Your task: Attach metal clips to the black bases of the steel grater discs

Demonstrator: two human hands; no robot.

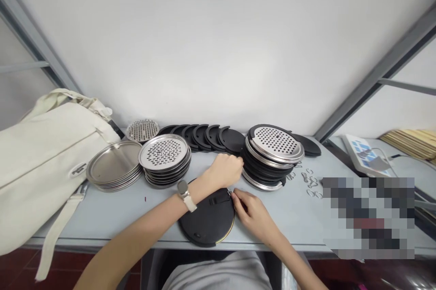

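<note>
Noted at the far left a pale bag (51,167), its end hanging past the front edge of the tabletop (116,213). Next, found shallow metal trays (114,165) stacked, then a pile of perforated discs (165,154), both apart from the work and best left undisturbed. Found the black disc (206,222) lying at the front edge, near the middle, with a black strap (220,199) on its upper part. Judged best to brace that disc flat, a little farther from the edge, and to leave the strap slack enough to work without forcing. Saw the left hand (226,169) over the disc's far edge, back uppermost, fingers apparently curled; with fingertips hidden, could not tell how fully closed or whether holding anything. Saw a small metal clip (230,193) at the disc's upper right, by the strap's end, and the right hand (254,215) pinching it between thumb and finger. Called, by judgement, for a light, steady pinch without twisting. Found just beyond the left hand a tall stack (274,158) of black and metal rounds, then loose clips (313,181) scattered farther right.
</note>
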